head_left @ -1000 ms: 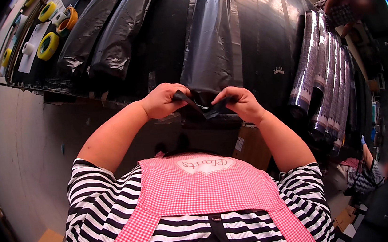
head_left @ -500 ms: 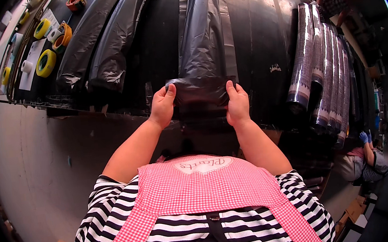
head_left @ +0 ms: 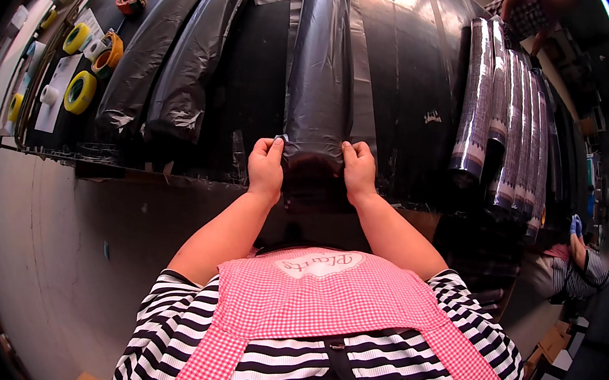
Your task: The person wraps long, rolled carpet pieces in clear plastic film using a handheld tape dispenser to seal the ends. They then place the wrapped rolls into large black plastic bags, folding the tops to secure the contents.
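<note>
A long roll wrapped in glossy black plastic film [head_left: 319, 62] lies on the black table, its near end at the table's front edge. At the left of that end, my left hand [head_left: 265, 170] is closed, pinching a corner of the film between thumb and fingers. Opposite it, my right hand [head_left: 359, 171] grips the film's right side the same way. Between the two hands the film is drawn over the roll's end, which sits in dark shadow underneath.
Two more black-wrapped rolls [head_left: 184, 69] lie to the left. Beyond them are yellow tape rolls [head_left: 80, 93] and an orange tape dispenser [head_left: 109, 53]. Several clear-wrapped patterned rolls [head_left: 475, 101] lie at right. Two other people [head_left: 583, 264] work at the far right.
The film was stretched as a flap between my hands; now it lies down against the roll's end. My right hand has moved left, closer to my left hand.
</note>
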The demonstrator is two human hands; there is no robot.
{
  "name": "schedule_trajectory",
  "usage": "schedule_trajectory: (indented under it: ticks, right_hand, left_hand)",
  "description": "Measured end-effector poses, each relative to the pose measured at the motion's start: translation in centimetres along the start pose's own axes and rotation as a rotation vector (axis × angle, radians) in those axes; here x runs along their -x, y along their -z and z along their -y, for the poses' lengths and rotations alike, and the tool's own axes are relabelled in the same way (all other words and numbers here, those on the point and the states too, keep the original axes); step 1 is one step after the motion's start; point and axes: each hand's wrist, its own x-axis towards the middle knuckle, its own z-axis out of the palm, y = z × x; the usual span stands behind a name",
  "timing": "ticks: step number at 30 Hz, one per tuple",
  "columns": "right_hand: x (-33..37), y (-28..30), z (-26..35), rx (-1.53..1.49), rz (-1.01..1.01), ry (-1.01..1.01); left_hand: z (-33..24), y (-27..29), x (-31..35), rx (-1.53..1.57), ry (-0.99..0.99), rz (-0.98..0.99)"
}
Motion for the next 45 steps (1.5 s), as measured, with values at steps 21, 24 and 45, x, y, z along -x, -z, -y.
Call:
schedule_trajectory:
  ticks: [21,24,45]
  right_hand:
    - [-7.6,-3.4,6.1,-0.018,0.278,0.229]
    - [-4.3,-4.9,8.6,-0.299,0.366,0.209]
    - [-8.2,4.5,6.1,0.177,0.225,-0.195]
  left_hand:
    - [-4.3,-2.8,-4.6,-0.730,-0.180,0.360]
    - [-8.2,-3.5,-1.4,-0.939,-0.317,0.309]
    - [-12.4,3.0,0.1,-1.503,-0.682,0.176]
